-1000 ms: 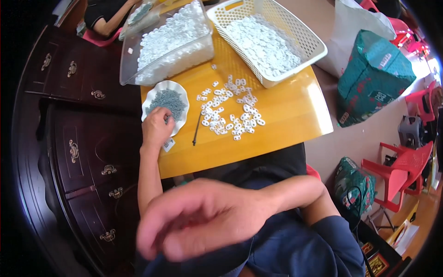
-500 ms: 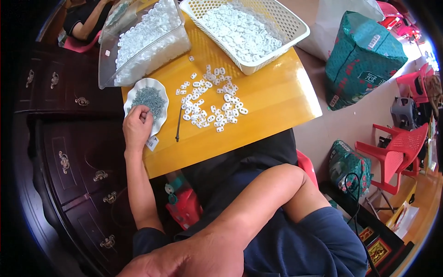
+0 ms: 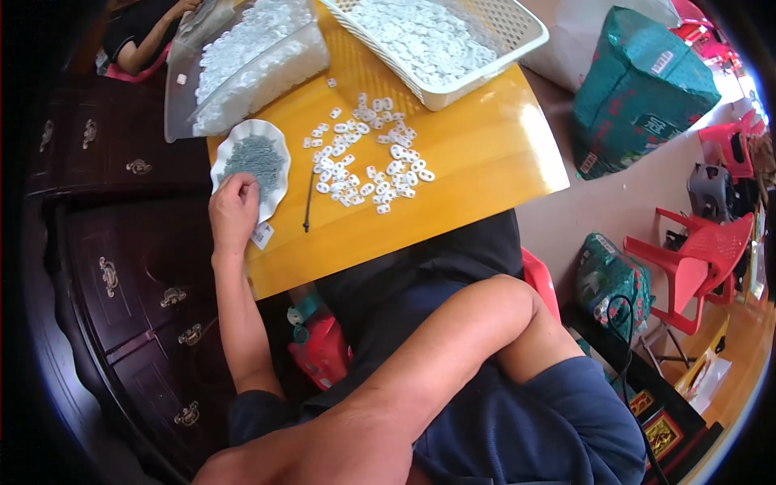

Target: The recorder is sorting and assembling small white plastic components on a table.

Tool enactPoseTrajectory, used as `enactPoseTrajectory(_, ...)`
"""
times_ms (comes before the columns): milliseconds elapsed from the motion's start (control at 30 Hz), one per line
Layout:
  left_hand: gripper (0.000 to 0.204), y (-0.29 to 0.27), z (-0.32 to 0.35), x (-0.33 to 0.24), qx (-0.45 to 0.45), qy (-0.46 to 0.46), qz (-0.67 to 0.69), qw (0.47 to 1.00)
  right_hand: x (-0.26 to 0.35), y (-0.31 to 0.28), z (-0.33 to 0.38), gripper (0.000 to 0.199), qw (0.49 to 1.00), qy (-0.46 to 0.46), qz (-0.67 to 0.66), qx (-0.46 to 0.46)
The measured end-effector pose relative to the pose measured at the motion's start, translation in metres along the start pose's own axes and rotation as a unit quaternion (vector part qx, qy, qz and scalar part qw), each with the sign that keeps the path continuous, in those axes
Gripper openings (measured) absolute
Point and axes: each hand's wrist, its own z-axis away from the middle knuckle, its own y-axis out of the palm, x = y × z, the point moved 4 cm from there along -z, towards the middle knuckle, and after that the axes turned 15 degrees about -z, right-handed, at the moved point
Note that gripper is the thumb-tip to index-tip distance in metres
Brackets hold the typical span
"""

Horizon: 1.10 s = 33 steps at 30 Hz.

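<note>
At the near side of a white scalloped dish (image 3: 283, 192), my left hand (image 3: 234, 212) has its fingers pinched together over the small grey screws (image 3: 257, 158) heaped in it. Whatever lies between the fingertips is hidden. My right arm folds across my body. The back of my right hand (image 3: 303, 461) shows at the lower edge, its fingers out of the picture. To the right of the dish, many small white two-holed plastic pieces (image 3: 394, 167) lie scattered on the yellow table (image 3: 461, 186). A thin black rod (image 3: 309, 200) lies between them and the dish.
A clear bin (image 3: 267, 89) and a cream basket (image 3: 440, 99), both full of white pieces, stand at the back. Dark drawers (image 3: 137, 267) line the left. Green bags (image 3: 626, 97) and a red chair (image 3: 687, 263) are on the right. Another person's arm (image 3: 149, 48) shows far left.
The table and its things sit slightly higher in the picture as the view shifts. My left hand stays pinched at the dish, and my right arm remains folded across my body.
</note>
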Motion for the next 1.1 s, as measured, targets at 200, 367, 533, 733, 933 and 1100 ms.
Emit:
enactPoseTrajectory(200,0.010,-0.003,-0.006,-0.003,-0.009,0.008,0.008,1.000,0.011,-0.014,0.028,0.014,0.974,0.086,0.111,-0.179)
enactPoseTrajectory(367,0.037,-0.001,-0.006,-0.008,0.042,-0.026,0.006,0.999,0.018,-0.043,0.048,0.017,0.921,0.144,0.220,-0.289)
enactPoseTrajectory(533,0.042,-0.010,-0.011,-0.003,0.016,-0.037,-0.009,0.999,0.023,-0.054,0.058,0.022,0.862,0.182,0.323,-0.347)
enactPoseTrajectory(733,0.067,-0.011,-0.015,0.012,0.038,-0.089,-0.092,0.991,0.033,-0.059,0.073,0.021,0.861,0.161,0.350,-0.332)
enactPoseTrajectory(933,0.069,-0.009,-0.013,0.002,0.059,-0.053,0.018,0.997,0.039,-0.064,0.080,0.016,0.857,0.174,0.328,-0.357)
enactPoseTrajectory(1100,0.040,-0.015,-0.008,0.040,-0.064,-0.064,-0.033,0.995,0.054,-0.059,0.085,0.013,0.830,0.154,0.360,-0.397)
